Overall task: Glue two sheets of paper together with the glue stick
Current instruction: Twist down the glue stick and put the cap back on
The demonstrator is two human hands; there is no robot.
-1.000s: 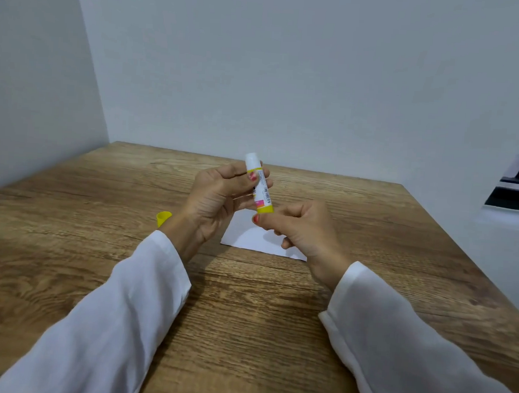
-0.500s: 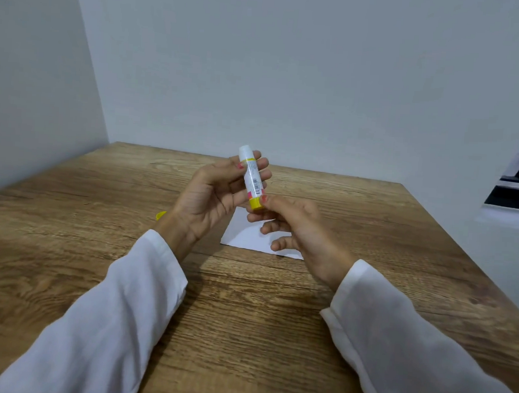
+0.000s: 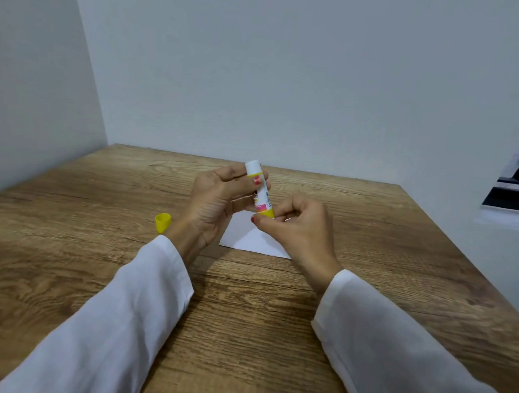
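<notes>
An uncapped glue stick (image 3: 261, 190), white with yellow bands and a pink label, stands nearly upright above the table, its white glue end on top. My left hand (image 3: 215, 205) grips its barrel with fingers curled round it. My right hand (image 3: 296, 226) pinches the yellow base between thumb and forefinger. White paper (image 3: 249, 238) lies flat on the wooden table under both hands, partly hidden by them; I cannot tell whether it is one sheet or two. The yellow cap (image 3: 162, 222) rests on the table left of my left wrist.
The wooden table (image 3: 97, 247) sits in a corner, with grey walls at the back and left. A dark frame (image 3: 516, 194) shows at the right edge beyond the table. White sleeves cover both forearms.
My right hand's fingers shifted round the yellow base, as in a twist. The stick tilted slightly and stayed in my left hand. The cap came back into full view.
</notes>
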